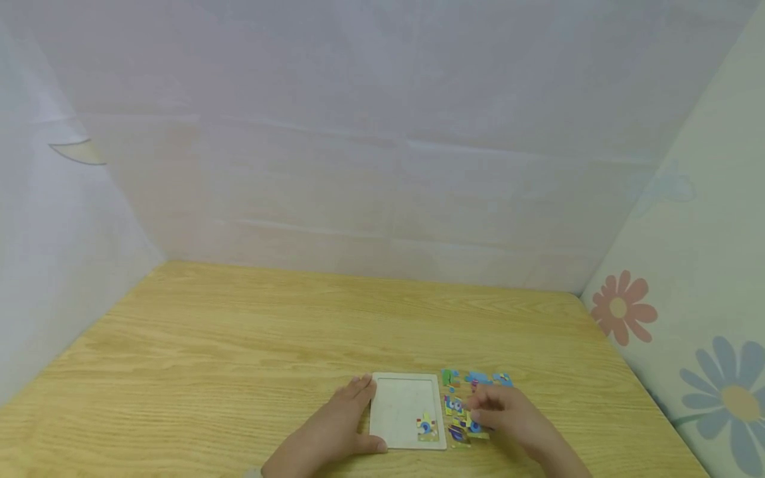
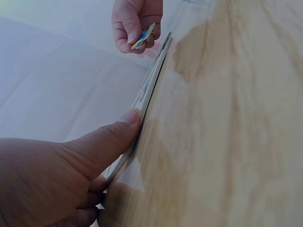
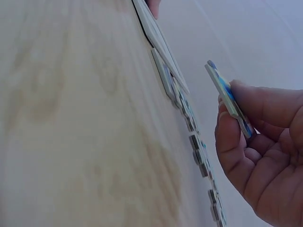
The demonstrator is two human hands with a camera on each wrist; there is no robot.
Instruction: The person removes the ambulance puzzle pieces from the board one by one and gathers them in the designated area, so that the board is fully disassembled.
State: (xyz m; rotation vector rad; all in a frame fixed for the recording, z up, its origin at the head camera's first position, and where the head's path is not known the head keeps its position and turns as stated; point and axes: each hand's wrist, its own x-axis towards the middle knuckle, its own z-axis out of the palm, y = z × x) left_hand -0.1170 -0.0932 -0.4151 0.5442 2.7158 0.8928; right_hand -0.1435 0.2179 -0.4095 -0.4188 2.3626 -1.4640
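A pale square puzzle tray (image 1: pixel 402 406) with a raised rim lies on the table, one printed puzzle piece (image 1: pixel 426 428) in its lower right corner. My left hand (image 1: pixel 337 425) holds the tray's left side. In the left wrist view its thumb (image 2: pixel 111 142) lies on the rim and the other fingers are partly hidden behind. Between thumb and fingers, my right hand (image 1: pixel 508 418) pinches a yellow and blue puzzle piece (image 3: pixel 227 97), raised above the table. Loose puzzle pieces (image 1: pixel 454 403) lie right of the tray, several partly covered by this hand.
The wood-grain table (image 1: pixel 239 345) extends left of the tray and behind it. Pale fabric walls (image 1: pixel 382 166) enclose its back and sides. Printed flowers (image 1: pixel 621 307) mark the right wall.
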